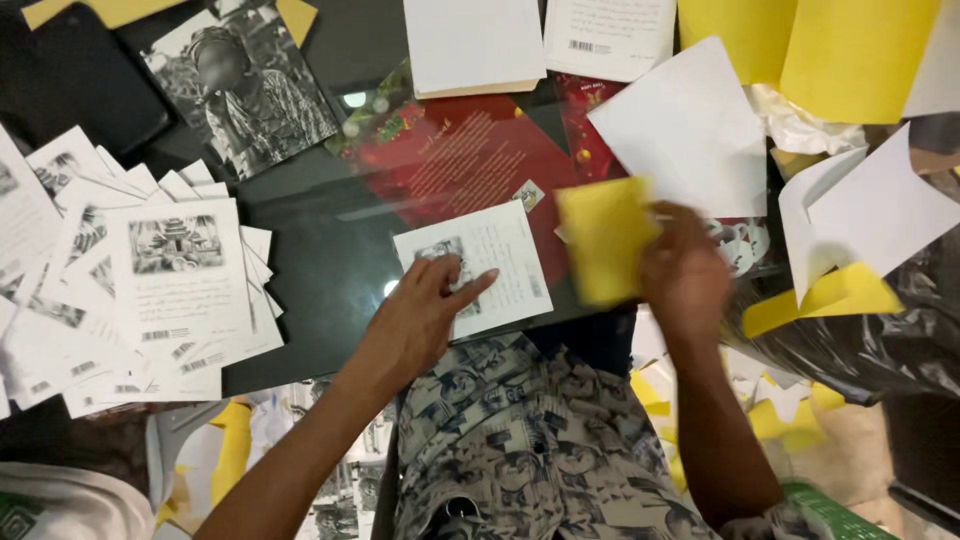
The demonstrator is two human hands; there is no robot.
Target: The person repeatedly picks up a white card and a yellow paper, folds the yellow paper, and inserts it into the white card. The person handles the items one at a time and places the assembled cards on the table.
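Note:
My left hand [420, 315] rests flat on a white card [480, 265] with a small grey picture and printed text, lying on the dark glass table [320, 260]. My right hand [685, 270] holds a yellow envelope [603, 240], blurred by motion, just to the right of the card. A red printed sheet [460, 150] lies under the glass behind the card.
A fanned pile of white cards [150, 300] covers the left of the table. A black-and-white photo print [240, 90] lies at the back left. White envelopes [690, 125] and yellow envelopes [820, 50] are stacked at the right, with scraps [780, 410] on the floor.

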